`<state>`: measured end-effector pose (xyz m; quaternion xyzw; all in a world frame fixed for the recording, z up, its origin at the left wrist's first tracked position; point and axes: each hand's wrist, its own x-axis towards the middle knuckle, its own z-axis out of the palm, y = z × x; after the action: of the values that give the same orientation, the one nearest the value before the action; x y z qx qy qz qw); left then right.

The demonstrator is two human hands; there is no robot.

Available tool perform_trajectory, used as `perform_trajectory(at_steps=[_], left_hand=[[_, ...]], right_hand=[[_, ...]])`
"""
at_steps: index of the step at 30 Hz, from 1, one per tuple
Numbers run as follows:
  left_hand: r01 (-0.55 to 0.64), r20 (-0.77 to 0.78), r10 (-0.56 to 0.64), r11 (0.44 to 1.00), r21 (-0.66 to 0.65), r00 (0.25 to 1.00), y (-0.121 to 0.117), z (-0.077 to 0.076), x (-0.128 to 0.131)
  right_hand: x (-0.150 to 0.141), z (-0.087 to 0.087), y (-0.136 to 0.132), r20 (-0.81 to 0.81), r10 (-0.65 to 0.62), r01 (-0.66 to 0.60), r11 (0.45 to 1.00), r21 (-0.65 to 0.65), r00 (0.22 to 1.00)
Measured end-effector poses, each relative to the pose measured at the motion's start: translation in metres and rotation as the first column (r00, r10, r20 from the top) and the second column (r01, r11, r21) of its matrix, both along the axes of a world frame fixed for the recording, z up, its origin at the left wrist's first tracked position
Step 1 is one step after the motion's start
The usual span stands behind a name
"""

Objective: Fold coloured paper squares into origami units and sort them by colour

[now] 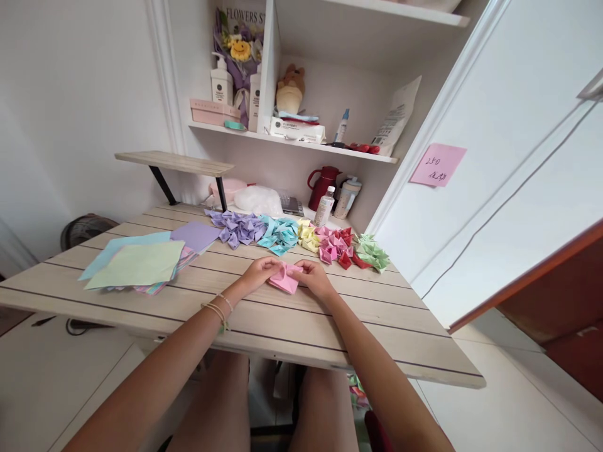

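Arms [386, 376] cut off, pink paper [285, 282] part-hidden

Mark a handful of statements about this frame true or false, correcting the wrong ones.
1. The left hand and the right hand both hold the pink paper. True.
2. The bracelets circle the right wrist. False: the bracelets are on the left wrist.
3. A pale green sheet lies over part of a light blue sheet. True.
4. The purple folded papers are at the row's right end. False: the purple folded papers are at its left end; green folded papers are at the right.
5. A pink note with handwriting shows at the picture's right side. True.
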<state>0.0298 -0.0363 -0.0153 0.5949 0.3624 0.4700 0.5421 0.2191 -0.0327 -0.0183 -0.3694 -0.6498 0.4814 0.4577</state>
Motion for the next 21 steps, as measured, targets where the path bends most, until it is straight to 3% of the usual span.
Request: perform_trajectory(at_steps=[4,11,16,21], left_hand=[[0.028,0.021,-0.027,0.999,-0.037,0.999,-0.0039,0.0025,0.0009],[-0.166,0.085,0.166,0.986,-0.006,0.982,0.0006,0.0000,-0.0018],[-0.081,0.084,0.082,0.997,-0.020,0.993,-0.0011,0.0023,-0.0021],[-0.078,0.089,0.083,0.995,-0.062,0.993,-0.0024,0.0023,-0.0019]], right_hand=[[0.0005,0.0012,0.0019,-0.063,-0.076,0.078,0.996,0.032,0.995],[0.0053,0.0054,0.0027,-0.086,-0.108,0.108,0.994,-0.004,0.990],[0.0042,0.0042,0.0019,-0.106,-0.038,0.034,0.999,-0.032,0.994],[0.0053,0.0047,0.0030,-0.034,-0.067,0.068,0.996,0.052,0.997]])
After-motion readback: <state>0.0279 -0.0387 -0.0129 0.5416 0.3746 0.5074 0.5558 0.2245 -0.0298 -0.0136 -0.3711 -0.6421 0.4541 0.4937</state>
